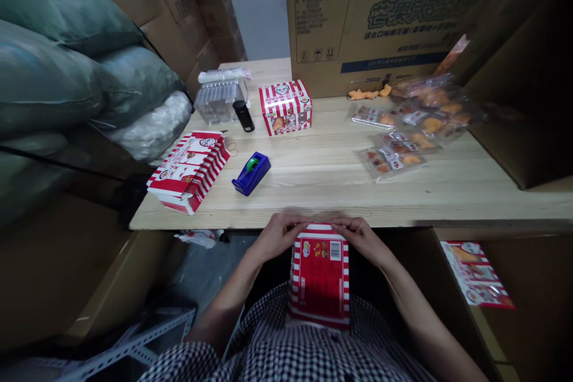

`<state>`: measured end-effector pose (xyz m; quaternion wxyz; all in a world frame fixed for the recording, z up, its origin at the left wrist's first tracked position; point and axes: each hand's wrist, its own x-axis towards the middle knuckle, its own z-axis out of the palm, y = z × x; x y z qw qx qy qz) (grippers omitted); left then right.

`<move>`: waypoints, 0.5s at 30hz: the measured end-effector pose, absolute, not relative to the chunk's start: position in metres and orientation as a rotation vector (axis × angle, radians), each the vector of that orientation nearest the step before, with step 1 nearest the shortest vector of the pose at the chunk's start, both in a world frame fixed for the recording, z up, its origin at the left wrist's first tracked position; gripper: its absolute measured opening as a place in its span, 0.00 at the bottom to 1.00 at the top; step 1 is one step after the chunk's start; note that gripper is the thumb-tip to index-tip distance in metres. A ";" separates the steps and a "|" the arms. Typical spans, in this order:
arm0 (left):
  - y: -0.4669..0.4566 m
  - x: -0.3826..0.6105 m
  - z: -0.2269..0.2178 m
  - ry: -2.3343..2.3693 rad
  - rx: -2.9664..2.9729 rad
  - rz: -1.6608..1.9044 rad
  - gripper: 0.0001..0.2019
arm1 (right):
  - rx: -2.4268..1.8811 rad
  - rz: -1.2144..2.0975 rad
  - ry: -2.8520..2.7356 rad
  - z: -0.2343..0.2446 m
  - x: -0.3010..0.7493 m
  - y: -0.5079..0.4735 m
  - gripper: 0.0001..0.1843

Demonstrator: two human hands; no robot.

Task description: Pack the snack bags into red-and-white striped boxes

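A red and white striped carton [320,277] rests against my lap, its printed panel with a barcode facing up. My left hand [281,234] pinches its upper left corner by the table's front edge. At the upper right corner my right hand [358,236] grips it in the same way, thumb on top. The fingers beneath the carton are hidden. Beyond my hands on the table lies a blue tape dispenser [251,174] with a green roll. Flattened striped cartons [190,161] are stacked to the left, and an assembled striped box [286,107] stands farther back.
Clear plastic trays [218,98] and a black cylinder [243,116] stand at the back left. Clear packets of orange pieces [412,125] lie at the right before a large cardboard box [380,18]. Stuffed sacks [67,71] crowd the left. An open carton [452,310] sits below right.
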<state>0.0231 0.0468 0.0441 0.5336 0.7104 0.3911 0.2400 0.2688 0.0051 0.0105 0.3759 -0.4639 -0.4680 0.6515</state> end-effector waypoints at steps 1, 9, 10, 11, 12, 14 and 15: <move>0.045 0.023 0.047 0.926 1.711 0.570 0.16 | -1.173 1.673 -1.219 0.013 0.270 0.003 0.19; 0.049 0.018 0.065 0.945 1.826 0.438 0.16 | -1.181 1.716 -1.372 0.030 0.276 0.009 0.20; 0.051 0.019 0.066 0.966 1.843 0.422 0.16 | -1.195 1.716 -1.382 0.031 0.275 0.012 0.21; 0.054 0.019 0.068 0.983 1.863 0.404 0.15 | -1.206 1.714 -1.392 0.032 0.275 0.014 0.21; 0.056 0.020 0.069 0.998 1.883 0.388 0.15 | -1.211 1.711 -1.399 0.032 0.274 0.016 0.21; 0.058 0.022 0.072 1.026 1.930 0.360 0.14 | -1.207 1.718 -1.402 0.032 0.273 0.017 0.22; 0.058 0.023 0.073 1.044 1.957 0.349 0.14 | -1.206 1.719 -1.396 0.032 0.272 0.017 0.23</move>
